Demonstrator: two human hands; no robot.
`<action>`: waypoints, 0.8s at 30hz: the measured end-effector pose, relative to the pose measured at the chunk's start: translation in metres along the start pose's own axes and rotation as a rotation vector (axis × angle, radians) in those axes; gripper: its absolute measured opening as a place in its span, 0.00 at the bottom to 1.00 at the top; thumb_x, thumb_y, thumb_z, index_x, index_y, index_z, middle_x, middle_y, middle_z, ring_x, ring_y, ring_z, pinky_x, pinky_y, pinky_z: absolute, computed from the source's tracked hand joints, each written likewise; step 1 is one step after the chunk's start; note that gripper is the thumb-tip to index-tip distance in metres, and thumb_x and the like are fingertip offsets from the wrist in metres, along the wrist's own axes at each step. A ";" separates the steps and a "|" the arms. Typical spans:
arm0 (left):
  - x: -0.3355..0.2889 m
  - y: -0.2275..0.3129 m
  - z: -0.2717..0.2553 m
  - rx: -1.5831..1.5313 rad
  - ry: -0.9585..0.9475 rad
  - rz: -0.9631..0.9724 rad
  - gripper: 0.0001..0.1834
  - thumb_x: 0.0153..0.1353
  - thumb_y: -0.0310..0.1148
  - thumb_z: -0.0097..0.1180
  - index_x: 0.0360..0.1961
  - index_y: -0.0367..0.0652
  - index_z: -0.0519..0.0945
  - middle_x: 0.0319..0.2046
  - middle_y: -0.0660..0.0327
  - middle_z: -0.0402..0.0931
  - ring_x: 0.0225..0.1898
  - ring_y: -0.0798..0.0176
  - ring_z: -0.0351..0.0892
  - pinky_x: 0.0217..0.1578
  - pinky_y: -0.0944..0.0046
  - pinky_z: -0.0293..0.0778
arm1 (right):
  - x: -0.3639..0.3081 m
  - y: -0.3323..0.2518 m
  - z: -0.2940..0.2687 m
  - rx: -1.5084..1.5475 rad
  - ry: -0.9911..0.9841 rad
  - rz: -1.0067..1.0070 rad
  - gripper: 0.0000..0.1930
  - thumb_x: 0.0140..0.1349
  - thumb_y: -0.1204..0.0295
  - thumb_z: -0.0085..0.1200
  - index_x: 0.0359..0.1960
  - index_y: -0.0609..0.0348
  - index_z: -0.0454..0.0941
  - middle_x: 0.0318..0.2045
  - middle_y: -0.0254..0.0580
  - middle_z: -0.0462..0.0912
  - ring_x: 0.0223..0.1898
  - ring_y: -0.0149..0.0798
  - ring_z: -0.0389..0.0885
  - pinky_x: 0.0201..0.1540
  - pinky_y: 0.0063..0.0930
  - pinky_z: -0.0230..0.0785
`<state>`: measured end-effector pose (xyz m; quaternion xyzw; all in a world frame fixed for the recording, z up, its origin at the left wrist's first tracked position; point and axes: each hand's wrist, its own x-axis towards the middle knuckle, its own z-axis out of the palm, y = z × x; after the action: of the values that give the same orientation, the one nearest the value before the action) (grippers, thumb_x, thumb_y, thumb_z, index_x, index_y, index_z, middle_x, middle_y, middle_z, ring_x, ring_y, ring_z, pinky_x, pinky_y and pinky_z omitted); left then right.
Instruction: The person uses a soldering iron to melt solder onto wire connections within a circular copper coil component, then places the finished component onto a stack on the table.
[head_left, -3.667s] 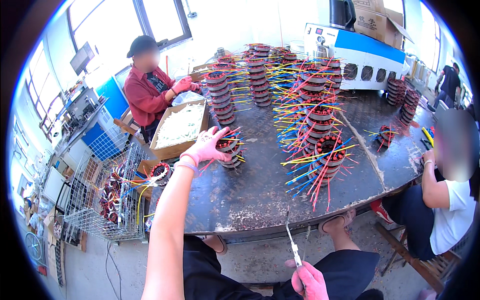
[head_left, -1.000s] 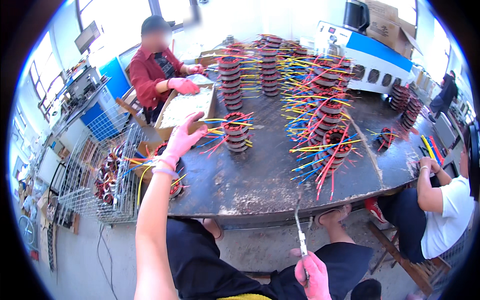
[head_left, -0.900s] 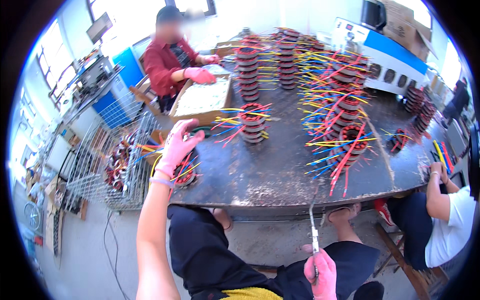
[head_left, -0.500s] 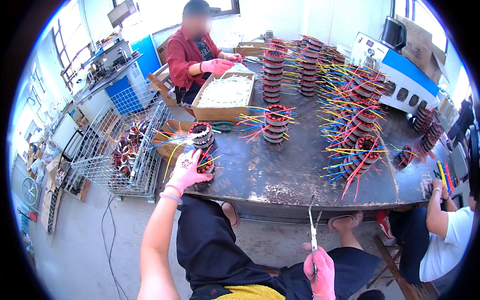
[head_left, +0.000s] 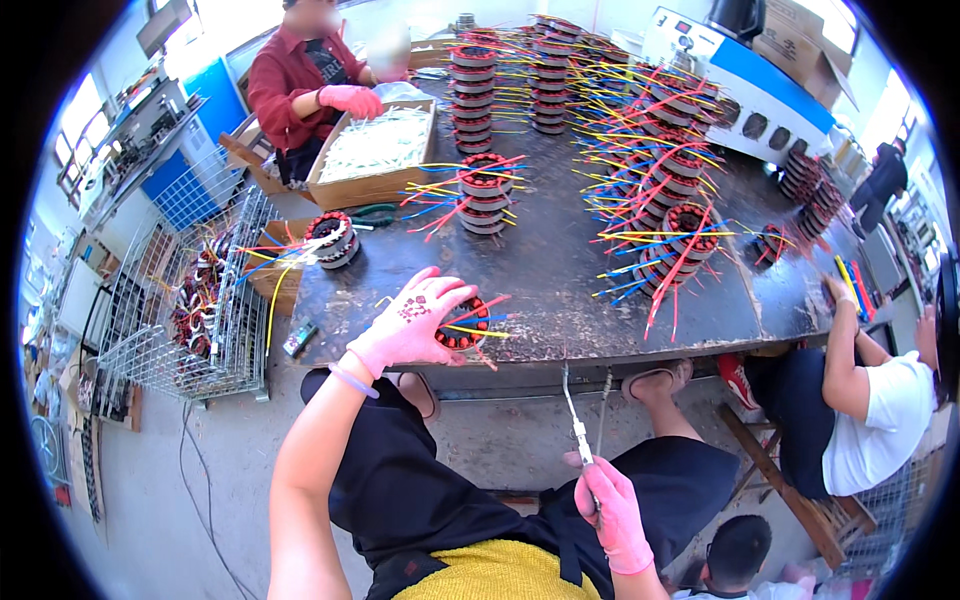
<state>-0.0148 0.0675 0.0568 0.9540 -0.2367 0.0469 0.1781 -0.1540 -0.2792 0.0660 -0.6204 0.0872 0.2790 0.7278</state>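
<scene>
My left hand, in a pink glove, has its fingers curled round a stator at the table's front edge. The stator has a red-wound ring, with red, blue and yellow leads pointing right. My right hand, also gloved in pink, grips a slim wand-like metal tool with a whitish middle and a thin bent tip. That tip points up towards the table edge, apart from the stator. Another stator, with white on its top ring, stands farther back at the left.
Stacked stators with coloured leads stand on the dark table, with long rows at the right. A carton of white pieces is at the far left by a co-worker in red. A wire cage stands left; another person sits right.
My left hand has drawn its stator to the right, away from the white-topped one. The tool stays raised in my right hand. The whole view has shifted.
</scene>
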 end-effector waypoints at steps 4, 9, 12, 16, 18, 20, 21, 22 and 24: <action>0.015 -0.012 -0.001 -0.023 -0.100 0.173 0.49 0.37 0.42 0.75 0.65 0.48 0.69 0.64 0.55 0.67 0.66 0.45 0.63 0.71 0.48 0.53 | 0.003 0.005 -0.003 0.030 0.020 0.009 0.18 0.73 0.63 0.44 0.53 0.66 0.77 0.16 0.24 0.67 0.15 0.18 0.56 0.17 0.14 0.45; -0.011 -0.016 -0.012 0.115 0.024 0.015 0.33 0.50 0.27 0.64 0.61 0.46 0.73 0.62 0.53 0.69 0.65 0.46 0.66 0.66 0.51 0.61 | 0.007 0.010 -0.010 0.057 0.027 -0.030 0.20 0.73 0.62 0.45 0.53 0.68 0.75 0.16 0.25 0.67 0.14 0.19 0.56 0.16 0.14 0.44; -0.042 0.003 0.002 -0.419 0.273 -0.363 0.20 0.64 0.30 0.58 0.56 0.40 0.75 0.54 0.54 0.75 0.51 0.54 0.77 0.54 0.59 0.74 | 0.009 0.011 -0.014 0.055 0.025 -0.031 0.20 0.73 0.62 0.44 0.53 0.67 0.76 0.16 0.25 0.67 0.14 0.18 0.56 0.16 0.14 0.44; -0.066 0.034 0.039 -1.291 0.363 -0.874 0.19 0.70 0.42 0.56 0.51 0.37 0.78 0.41 0.61 0.80 0.37 0.68 0.82 0.35 0.68 0.79 | 0.009 0.006 -0.012 0.048 0.001 -0.015 0.19 0.73 0.62 0.44 0.52 0.66 0.76 0.16 0.24 0.67 0.15 0.18 0.57 0.17 0.14 0.45; -0.063 0.036 0.056 -1.529 0.367 -0.903 0.22 0.70 0.46 0.55 0.52 0.37 0.77 0.40 0.60 0.80 0.32 0.67 0.82 0.30 0.69 0.79 | 0.008 0.004 -0.013 0.048 -0.008 -0.019 0.19 0.73 0.62 0.44 0.52 0.66 0.76 0.16 0.24 0.67 0.15 0.18 0.56 0.17 0.14 0.45; -0.054 0.043 0.062 -1.609 0.408 -0.929 0.22 0.70 0.46 0.55 0.51 0.37 0.78 0.39 0.60 0.81 0.29 0.69 0.80 0.26 0.72 0.75 | 0.005 0.002 -0.014 0.044 -0.010 -0.026 0.19 0.73 0.62 0.44 0.52 0.66 0.76 0.16 0.24 0.67 0.15 0.18 0.56 0.17 0.14 0.45; -0.053 0.043 0.063 -1.583 0.389 -0.940 0.22 0.69 0.47 0.55 0.51 0.38 0.78 0.39 0.60 0.81 0.27 0.71 0.79 0.24 0.73 0.74 | 0.003 0.001 -0.014 0.040 -0.009 -0.032 0.19 0.73 0.62 0.44 0.52 0.66 0.76 0.16 0.24 0.67 0.15 0.18 0.56 0.17 0.14 0.45; -0.052 0.041 0.065 -1.556 0.371 -0.951 0.21 0.69 0.47 0.56 0.50 0.38 0.78 0.39 0.60 0.81 0.26 0.72 0.78 0.22 0.75 0.72 | 0.001 0.000 -0.014 0.036 -0.009 -0.037 0.19 0.73 0.62 0.44 0.52 0.66 0.76 0.16 0.23 0.67 0.15 0.18 0.56 0.17 0.14 0.45; -0.051 0.040 0.069 -1.527 0.333 -0.964 0.21 0.69 0.47 0.57 0.50 0.39 0.78 0.38 0.59 0.81 0.23 0.74 0.76 0.18 0.76 0.68 | -0.001 0.002 -0.016 0.045 -0.010 -0.041 0.19 0.73 0.61 0.44 0.53 0.66 0.76 0.16 0.23 0.67 0.15 0.18 0.56 0.17 0.14 0.45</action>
<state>-0.0778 0.0318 -0.0033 0.5537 0.2490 -0.0646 0.7919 -0.1523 -0.2949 0.0614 -0.6041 0.0770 0.2653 0.7475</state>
